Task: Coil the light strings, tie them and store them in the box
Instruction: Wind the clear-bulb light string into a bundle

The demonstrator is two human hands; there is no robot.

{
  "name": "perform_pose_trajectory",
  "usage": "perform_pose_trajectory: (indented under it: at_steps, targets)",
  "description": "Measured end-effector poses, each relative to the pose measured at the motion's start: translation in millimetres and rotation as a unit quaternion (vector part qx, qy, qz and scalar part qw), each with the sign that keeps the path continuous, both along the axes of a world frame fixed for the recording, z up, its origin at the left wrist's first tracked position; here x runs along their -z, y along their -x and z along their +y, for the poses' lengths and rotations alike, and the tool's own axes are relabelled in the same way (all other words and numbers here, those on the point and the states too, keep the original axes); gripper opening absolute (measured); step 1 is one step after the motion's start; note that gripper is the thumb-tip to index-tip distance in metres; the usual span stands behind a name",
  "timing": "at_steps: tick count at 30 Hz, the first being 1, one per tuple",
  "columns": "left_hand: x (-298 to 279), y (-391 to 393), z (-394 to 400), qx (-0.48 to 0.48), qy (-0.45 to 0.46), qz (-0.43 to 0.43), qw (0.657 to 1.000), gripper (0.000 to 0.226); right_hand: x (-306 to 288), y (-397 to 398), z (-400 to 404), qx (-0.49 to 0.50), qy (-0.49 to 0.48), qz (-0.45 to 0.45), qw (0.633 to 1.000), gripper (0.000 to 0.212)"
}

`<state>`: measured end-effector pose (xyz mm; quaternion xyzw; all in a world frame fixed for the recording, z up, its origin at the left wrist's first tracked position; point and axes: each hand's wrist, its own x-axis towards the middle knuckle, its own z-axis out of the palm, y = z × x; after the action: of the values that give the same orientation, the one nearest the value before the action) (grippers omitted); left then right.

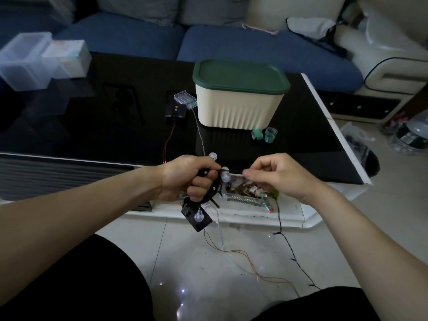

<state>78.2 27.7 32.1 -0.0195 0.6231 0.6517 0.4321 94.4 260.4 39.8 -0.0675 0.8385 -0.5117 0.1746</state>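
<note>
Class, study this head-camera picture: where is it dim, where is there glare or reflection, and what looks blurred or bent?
Head view: the room is dim overall; the glossy black table mirrors the cream box along its base; small bright glints sit on the floor tiles; the clear containers at far left look soft and smeared; the table's white edge bows, a wide-angle effect.

Both forearms bare to the frame edge, no sleeves, watch or rings visible on the left hand (185,179) or the right hand (275,176). Below the hands, black fabric over both thighs, possibly shorts or trousers; too dim to tell.
</note>
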Motion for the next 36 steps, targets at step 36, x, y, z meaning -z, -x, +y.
perform_pose_trajectory:
  at_steps: [36]
  targets:
    - [11, 2, 8, -0.065, 0.016, 0.096, 0.993, 0.027, 21, -19, -66, 0.026, -0.080, 0.201, 0.976, 0.022]
